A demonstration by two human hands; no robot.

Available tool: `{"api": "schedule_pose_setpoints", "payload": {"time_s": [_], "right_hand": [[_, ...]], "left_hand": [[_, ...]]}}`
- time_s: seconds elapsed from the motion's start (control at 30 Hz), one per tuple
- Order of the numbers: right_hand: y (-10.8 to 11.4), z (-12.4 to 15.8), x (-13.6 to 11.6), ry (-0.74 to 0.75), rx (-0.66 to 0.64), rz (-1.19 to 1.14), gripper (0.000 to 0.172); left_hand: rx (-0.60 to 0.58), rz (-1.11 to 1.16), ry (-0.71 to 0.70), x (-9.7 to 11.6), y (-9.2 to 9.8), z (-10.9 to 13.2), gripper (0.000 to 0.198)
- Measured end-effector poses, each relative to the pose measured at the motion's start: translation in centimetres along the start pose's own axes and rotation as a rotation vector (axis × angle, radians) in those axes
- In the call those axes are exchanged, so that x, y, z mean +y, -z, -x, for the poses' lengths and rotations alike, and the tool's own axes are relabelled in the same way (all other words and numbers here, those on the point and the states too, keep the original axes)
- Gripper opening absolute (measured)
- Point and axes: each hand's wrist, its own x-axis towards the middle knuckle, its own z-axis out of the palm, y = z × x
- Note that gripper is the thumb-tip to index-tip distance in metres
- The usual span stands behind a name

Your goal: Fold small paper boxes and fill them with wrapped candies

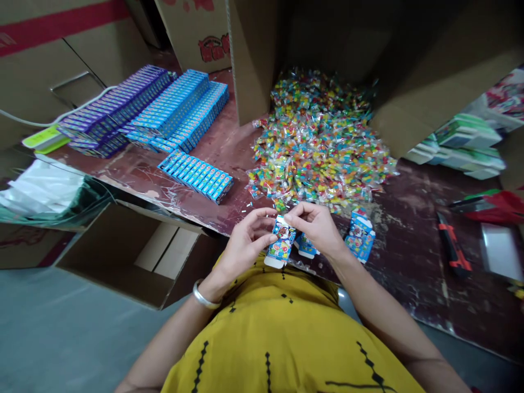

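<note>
Both my hands hold one small blue printed carton (280, 244) just above the near edge of the dark table (401, 245). My left hand (245, 243) grips its left side, fingers curled. My right hand (313, 225) pinches the carton's top flap. Two more blue cartons lie close by: one (307, 246) under my right hand, another (361, 233) to the right. A big heap of small colourful wrapped pieces (317, 136) spills from a tipped cardboard box just beyond my hands.
Rows of filled blue cartons (196, 174) and stacked blue (180, 112) and purple (114, 109) ones lie at the left. An open cardboard box (135, 256) stands below the table edge. An orange utility knife (452, 245) and green-white packs (462, 144) are at the right.
</note>
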Motion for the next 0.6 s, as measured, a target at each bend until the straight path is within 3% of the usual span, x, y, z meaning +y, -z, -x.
{"api": "schedule_pose_setpoints", "payload": {"time_s": [0.17,0.27,0.37,0.47,0.6], "right_hand": [[-0.1,1.5,-0.1,0.232,-0.023,0.155,0.020],[0.6,1.4,0.2,0.312,-0.104,0.270,0.016],[1.4,-0.1,0.9,0.269,-0.052,0.434,0.020],[1.1,-2.3,1.6,0.189,0.068,0.757,0.019],[-1.1,-4.3,2.0,0.133,-0.006,1.141,0.038]], "left_hand": [[0.024,0.035,0.014,-0.4,-0.1,-0.1,0.037],[0.025,0.045,0.032,-0.7,0.2,-0.1,0.030],[0.079,0.079,0.060,-1.0,1.2,-0.2,0.030],[0.231,0.096,0.064,-1.2,2.7,-0.3,0.031],[0.404,0.162,0.088,-1.0,4.1,-0.2,0.039]]}}
